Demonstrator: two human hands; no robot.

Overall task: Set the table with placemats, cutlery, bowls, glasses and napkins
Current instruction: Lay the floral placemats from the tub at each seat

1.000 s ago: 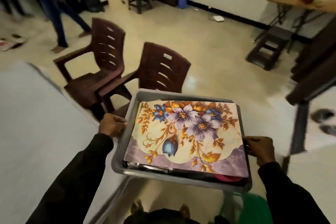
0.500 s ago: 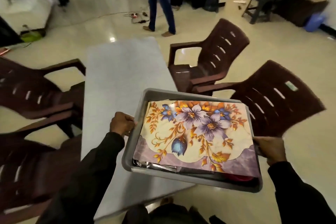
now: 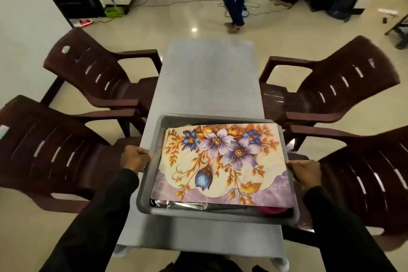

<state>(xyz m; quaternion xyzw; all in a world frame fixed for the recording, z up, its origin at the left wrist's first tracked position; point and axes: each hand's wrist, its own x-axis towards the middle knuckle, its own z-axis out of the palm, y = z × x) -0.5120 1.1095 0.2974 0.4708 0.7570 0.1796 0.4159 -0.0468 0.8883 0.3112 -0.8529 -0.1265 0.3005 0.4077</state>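
While left hand (image 3: 134,159) & right hand (image 3: 305,173) grip the grey plastic tray (image 3: 220,215) by its rims, lower it level onto grey rectangular tabletop (image 3: 207,77) w/o sliding the floral-print placemat (image 3: 223,161).

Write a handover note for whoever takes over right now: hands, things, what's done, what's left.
Left hand grips the tray by its left rim; right hand by its right.
The tray is over the near end of the table.
In it: placemat on top, cutlery under its near edge; the rest is hidden.
Done: nothing laid on the table.
Left: set tray down, lay everything.
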